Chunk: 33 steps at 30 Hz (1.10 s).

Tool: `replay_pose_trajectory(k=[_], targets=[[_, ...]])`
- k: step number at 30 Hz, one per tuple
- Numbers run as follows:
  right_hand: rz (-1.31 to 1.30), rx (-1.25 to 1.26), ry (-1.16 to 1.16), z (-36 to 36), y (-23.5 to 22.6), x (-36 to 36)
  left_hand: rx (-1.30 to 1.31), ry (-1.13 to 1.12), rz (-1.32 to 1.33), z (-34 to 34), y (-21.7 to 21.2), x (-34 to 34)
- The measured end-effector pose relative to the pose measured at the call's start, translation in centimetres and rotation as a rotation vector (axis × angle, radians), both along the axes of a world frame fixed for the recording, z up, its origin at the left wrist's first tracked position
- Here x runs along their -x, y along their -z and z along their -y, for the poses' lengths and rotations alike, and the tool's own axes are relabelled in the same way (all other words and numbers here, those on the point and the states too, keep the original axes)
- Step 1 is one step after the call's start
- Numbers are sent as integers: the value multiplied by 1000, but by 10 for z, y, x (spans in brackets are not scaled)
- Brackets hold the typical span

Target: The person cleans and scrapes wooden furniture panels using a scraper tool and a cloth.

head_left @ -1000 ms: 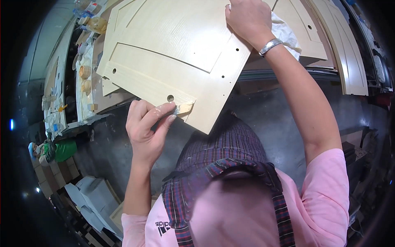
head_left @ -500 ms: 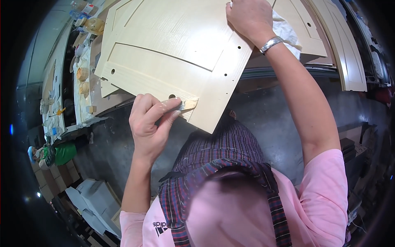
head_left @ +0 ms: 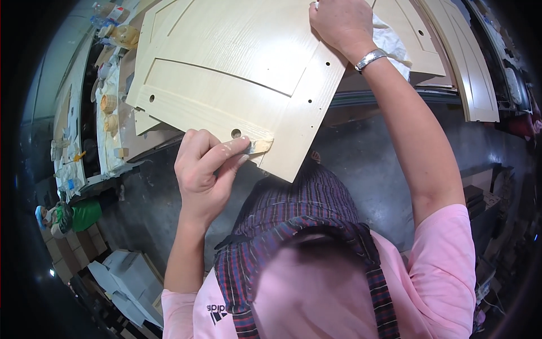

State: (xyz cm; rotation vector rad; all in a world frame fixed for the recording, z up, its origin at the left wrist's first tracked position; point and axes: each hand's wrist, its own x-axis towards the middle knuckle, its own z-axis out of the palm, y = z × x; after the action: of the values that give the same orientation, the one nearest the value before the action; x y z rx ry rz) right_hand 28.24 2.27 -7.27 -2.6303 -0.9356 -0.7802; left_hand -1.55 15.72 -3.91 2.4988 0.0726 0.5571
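My left hand [head_left: 203, 161] pinches a small putty knife [head_left: 260, 147] with cream filler on its blade. The blade lies against a pale cream cabinet door panel [head_left: 226, 85], near its lower corner, beside a round hole. Whitish smears mark the forefinger. Farther off, my right hand [head_left: 344, 22] is closed at the panel's right edge, a silver bracelet on its wrist. A bit of white shows at its fingertips. Crumpled white cloth [head_left: 390, 46] emerges beyond the wrist; whether the fingers hold this cloth or the panel is hidden.
More cream panels [head_left: 471, 62] lie at the right and beneath. A cluttered bench on the left holds bottles [head_left: 121, 35] and tubs [head_left: 108, 103]. White boxes [head_left: 127, 277] stand on the floor at lower left. A person in green [head_left: 86, 212] appears at the far left.
The putty knife has tilted slightly and its tip has shifted a little along the panel. The view has moved slightly; my right hand stays at the panel edge.
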Motion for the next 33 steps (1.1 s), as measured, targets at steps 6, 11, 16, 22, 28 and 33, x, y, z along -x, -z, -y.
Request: replay_pose_trajectory(k=[6, 11, 16, 22, 28, 33], targets=[[-22, -28, -25, 1, -3, 1, 24, -14, -17, 0, 0, 1], [-40, -58, -14, 2, -3, 0, 71, -28, -31, 0, 4, 2], [-3, -62, -19, 1, 0, -1, 93, -37, -47, -1, 6, 5], [2, -34, -4, 1, 0, 0, 110, -38, -58, 1, 5, 5], [-3, -29, -2, 2, 0, 0, 133, -54, -60, 2, 7, 6], [-19, -26, -6, 2, 0, -1, 124, -54, -54, 1, 5, 9]])
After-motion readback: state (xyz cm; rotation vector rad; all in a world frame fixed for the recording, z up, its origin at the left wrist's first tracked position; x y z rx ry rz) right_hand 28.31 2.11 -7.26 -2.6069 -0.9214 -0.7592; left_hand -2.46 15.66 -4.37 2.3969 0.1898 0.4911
